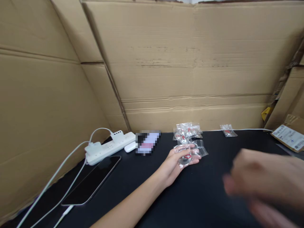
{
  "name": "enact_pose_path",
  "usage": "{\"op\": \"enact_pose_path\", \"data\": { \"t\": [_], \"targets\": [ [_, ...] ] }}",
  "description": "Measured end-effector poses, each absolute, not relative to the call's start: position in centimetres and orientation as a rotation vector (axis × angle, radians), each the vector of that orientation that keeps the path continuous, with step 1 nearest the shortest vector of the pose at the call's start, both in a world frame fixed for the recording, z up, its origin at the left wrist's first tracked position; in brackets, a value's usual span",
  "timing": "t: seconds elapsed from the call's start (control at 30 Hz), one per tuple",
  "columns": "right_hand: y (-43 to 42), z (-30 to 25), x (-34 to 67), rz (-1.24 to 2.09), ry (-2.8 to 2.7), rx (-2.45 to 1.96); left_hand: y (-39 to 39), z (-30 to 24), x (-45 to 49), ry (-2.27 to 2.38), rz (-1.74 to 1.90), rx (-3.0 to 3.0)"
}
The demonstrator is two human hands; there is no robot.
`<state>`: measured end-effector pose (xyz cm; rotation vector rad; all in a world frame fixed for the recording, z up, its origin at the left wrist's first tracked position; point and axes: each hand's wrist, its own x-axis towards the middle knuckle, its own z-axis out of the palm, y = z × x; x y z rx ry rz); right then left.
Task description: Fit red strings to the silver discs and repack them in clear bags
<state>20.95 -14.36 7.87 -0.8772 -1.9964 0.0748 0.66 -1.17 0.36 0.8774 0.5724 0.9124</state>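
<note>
My left hand (171, 163) reaches over the black table, its thumb pressed on a small clear plastic packet (184, 161). Inside that packet shows a round clear piece with a red mark. Just beyond the fingertips lies a pile of similar clear packets (187, 131) with red marks, and an edge of clear film sticks out to the right of the hand. My right hand (268, 180) is raised at the lower right, smeared by motion. Its fingers are too blurred to show whether they hold anything.
At the left are a white power strip (109, 150) with cables, a tablet (92, 182) and a white case (130, 146). A pixelated device (148, 142) lies near the back. Another packet (228, 131) and a labelled parcel (288, 136) sit right. Cardboard walls (190, 63) enclose the table.
</note>
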Motion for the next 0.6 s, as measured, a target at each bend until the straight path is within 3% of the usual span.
{"op": "enact_pose_path", "data": {
  "t": [0.13,0.27,0.43,0.6],
  "targets": [
    [-7.1,7.7,21.4,0.256,-1.976,-1.054,-1.1,0.8,0.6,0.558,0.932,0.86],
    [-1.1,1.8,22.1,0.57,-1.77,-1.05,-0.9,1.1,0.4,0.599,0.969,0.854],
    [-0.8,-2.9,20.6,1.098,-1.43,-1.064,-0.6,0.8,0.4,0.612,1.062,0.845],
    [-2.3,-2.2,17.7,1.194,-1.335,-0.994,-0.4,0.1,0.7,0.598,1.074,0.91]
  ]
}}
